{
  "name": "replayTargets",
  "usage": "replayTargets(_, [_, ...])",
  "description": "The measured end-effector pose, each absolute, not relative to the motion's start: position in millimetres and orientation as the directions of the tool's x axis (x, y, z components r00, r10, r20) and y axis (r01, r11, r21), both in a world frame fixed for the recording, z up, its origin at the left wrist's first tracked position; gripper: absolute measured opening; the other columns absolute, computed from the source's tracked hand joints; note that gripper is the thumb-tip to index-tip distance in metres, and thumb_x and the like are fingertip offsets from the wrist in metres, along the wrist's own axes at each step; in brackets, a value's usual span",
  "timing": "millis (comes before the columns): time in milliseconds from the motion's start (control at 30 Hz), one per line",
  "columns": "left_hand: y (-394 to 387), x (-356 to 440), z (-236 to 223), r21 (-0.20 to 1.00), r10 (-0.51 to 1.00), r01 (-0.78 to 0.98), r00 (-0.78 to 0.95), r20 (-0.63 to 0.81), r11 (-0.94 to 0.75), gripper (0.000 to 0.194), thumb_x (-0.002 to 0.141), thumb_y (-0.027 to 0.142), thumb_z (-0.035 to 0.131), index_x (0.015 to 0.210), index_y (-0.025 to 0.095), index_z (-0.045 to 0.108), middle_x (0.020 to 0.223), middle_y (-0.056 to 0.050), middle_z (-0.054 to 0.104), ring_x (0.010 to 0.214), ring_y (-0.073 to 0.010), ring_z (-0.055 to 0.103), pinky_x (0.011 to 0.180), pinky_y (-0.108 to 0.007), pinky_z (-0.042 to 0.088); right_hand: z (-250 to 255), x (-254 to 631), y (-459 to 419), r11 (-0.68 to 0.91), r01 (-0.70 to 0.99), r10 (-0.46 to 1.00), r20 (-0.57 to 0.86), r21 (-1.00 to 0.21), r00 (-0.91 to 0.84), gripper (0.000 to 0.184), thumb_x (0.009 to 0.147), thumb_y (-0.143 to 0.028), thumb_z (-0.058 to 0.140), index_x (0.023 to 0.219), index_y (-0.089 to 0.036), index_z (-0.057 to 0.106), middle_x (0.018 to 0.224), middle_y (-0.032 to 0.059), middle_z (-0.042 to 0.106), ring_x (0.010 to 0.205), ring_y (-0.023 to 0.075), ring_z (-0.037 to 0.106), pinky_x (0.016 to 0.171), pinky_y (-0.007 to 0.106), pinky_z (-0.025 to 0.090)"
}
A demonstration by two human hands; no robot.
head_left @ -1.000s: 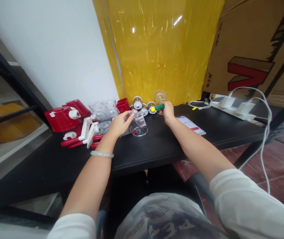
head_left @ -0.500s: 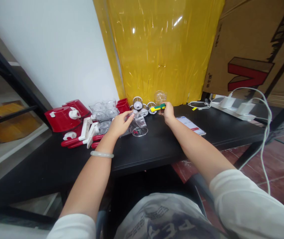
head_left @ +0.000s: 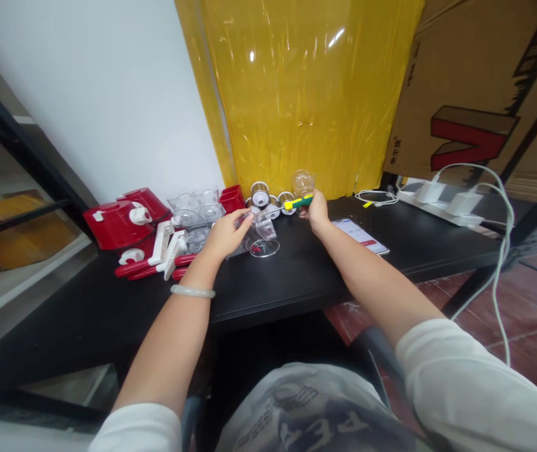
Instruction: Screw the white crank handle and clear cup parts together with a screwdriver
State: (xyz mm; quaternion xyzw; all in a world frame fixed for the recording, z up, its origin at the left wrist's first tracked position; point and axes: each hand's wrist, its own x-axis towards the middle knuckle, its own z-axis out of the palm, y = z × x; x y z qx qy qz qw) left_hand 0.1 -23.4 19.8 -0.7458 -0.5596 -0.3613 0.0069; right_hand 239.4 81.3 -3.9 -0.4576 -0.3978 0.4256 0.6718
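Head view: the left hand (head_left: 228, 236) is closed on a transparent, round-rimmed plastic part (head_left: 266, 233) above the tabletop (head_left: 277, 285). The right hand (head_left: 318, 213) grips a green-and-yellow, stick-shaped tool (head_left: 300, 203), nearer the back edge. The tool's long axis lies roughly parallel to the front edge, yellow end leftward, apart from the part.
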Motion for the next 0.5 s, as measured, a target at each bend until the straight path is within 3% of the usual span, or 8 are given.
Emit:
replayTargets(133, [-24.4, 0.7, 20.8, 0.393, 0.828, 0.838, 0.116, 0.548, -0.377, 0.052, 0.098, 0.056, 0.049, 0.132, 0.022, 0.068, 0.118, -0.010, 0.076, 0.100, -0.0270, 0.070, 0.092, -0.040, 0.052, -0.7, 239.1, 79.9, 0.205, -0.281, 0.951, 0.123, -0.937, 0.282, 0.022, 0.096, -0.027, 0.035, 0.087, -0.022, 0.054, 0.056, -0.0050, 0.053, 0.044, 0.0123, 0.053, 0.045, 0.022, 0.043])
replayTargets(267, [-24.8, 0.3, 21.2, 0.403, 0.831, 0.833, 0.116, 0.543, -0.379, 0.052, 0.098, 0.056, 0.049, 0.132, 0.023, 0.068, 0.115, -0.010, 0.076, 0.099, -0.0267, 0.070, 0.092, -0.040, 0.053, 0.4, 238.0, 77.5, 0.221, -0.275, 0.946, 0.136, -0.936, 0.295, 0.019, 0.095, -0.025, 0.038, 0.086, -0.022, 0.054, 0.053, -0.0062, 0.049, 0.042, 0.0113, 0.050, 0.042, 0.021, 0.039])
replayTargets(367, [-24.1, -0.6, 20.6, 0.401, 0.826, 0.828, 0.125, 0.549, -0.392, 0.053, 0.097, 0.058, 0.048, 0.131, 0.023, 0.068, 0.116, -0.010, 0.076, 0.099, -0.0270, 0.070, 0.091, -0.040, 0.053, -1.3, 237.8, 76.8, 0.263, -0.237, 0.930, 0.180, -0.935, 0.320, 0.017, 0.096, -0.034, 0.047, 0.083, -0.023, 0.050, 0.051, -0.0086, 0.044, 0.041, 0.0105, 0.046, 0.042, 0.021, 0.037])
replayTargets(500, [-24.1, -0.6, 20.8, 0.400, 0.830, 0.830, 0.128, 0.543, -0.390, 0.053, 0.097, 0.057, 0.048, 0.131, 0.023, 0.068, 0.116, -0.009, 0.076, 0.099, -0.0273, 0.070, 0.091, -0.041, 0.053, -5.7, 240.3, 78.5, 0.339, -0.136, 0.891, 0.272, -0.931, 0.363, 0.037, 0.088, -0.058, 0.061, 0.081, -0.024, 0.049, 0.054, -0.0093, 0.043, 0.041, 0.0088, 0.043, 0.043, 0.021, 0.035])
